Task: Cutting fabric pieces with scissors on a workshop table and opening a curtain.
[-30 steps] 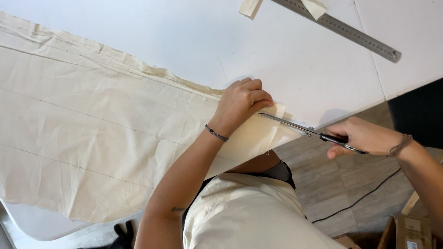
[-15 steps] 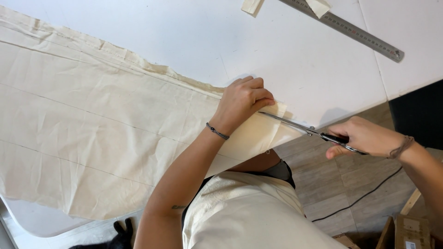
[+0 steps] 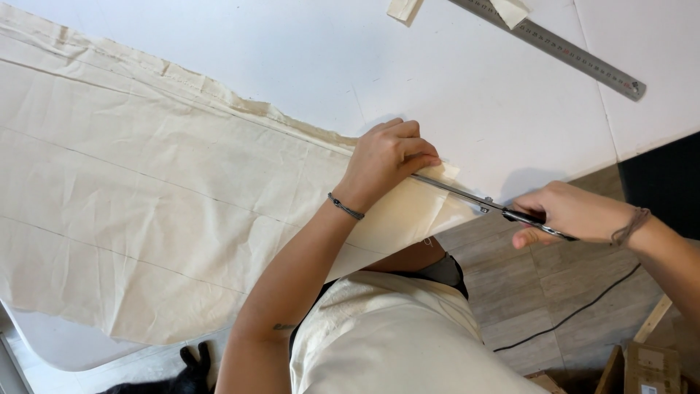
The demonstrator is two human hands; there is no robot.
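On the white table (image 3: 452, 80) lies my cloth (image 3: 168, 204), big and cream, with its near end hanging a little over the table edge. My left hand (image 3: 386, 164) is pressed flat on the cloth by that end, fingers curled close together, holding it down right beside the cutting line. My right hand (image 3: 565, 213) is off the table, closed tight around the dark handles of the scissors (image 3: 474, 201). The long blades point at my left hand, and their tips slip in under my fingers, so I cannot tell how wide the blades are. To cut well, I think I should keep the cloth flat and smooth, with no bumps, and keep my left fingers beside the blades, never in front of them. I would make long, slow snips and not shut the blades all the way, so the edge stays neat. The lower blade should slide along the table. A steel ruler (image 3: 561, 49) lies far up the table, with small cloth scraps (image 3: 403, 9) near it.
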